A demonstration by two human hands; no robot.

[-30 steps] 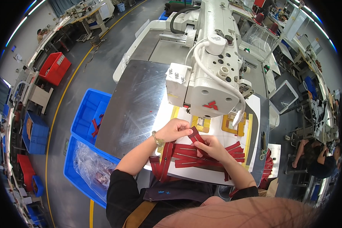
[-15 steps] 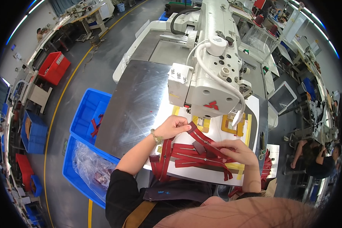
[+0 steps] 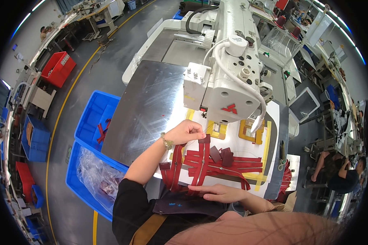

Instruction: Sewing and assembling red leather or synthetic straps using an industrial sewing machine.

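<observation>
My left hand (image 3: 187, 132) pinches the dark square end tab of a red zipper (image 3: 203, 161), which hangs straight down toward me over other zippers. Near its lower end, my right hand (image 3: 220, 193) lies with fingers stretched out, the fingertips touching the zipper at the table's front edge. Another red zipper (image 3: 176, 167) with a dark tab drapes over that edge on the left. Several more red zippers (image 3: 241, 165) lie crosswise to the right, with dark maroon tabs (image 3: 226, 158) on top. Beyond my hands, the white sewing machine head (image 3: 229, 100) overhangs the work surface.
Two yellow frames, a left one (image 3: 218, 130) and a right one (image 3: 249, 132), sit on the white sheet under the machine. To the left stand two blue bins, one with red pieces (image 3: 95, 98) and one with plastic wrap (image 3: 75, 179). Red zippers (image 3: 286, 175) hang at the right.
My right hand has moved down and left, from the bunched zippers to the lower end of the held one. That zipper now hangs straight instead of slanting right.
</observation>
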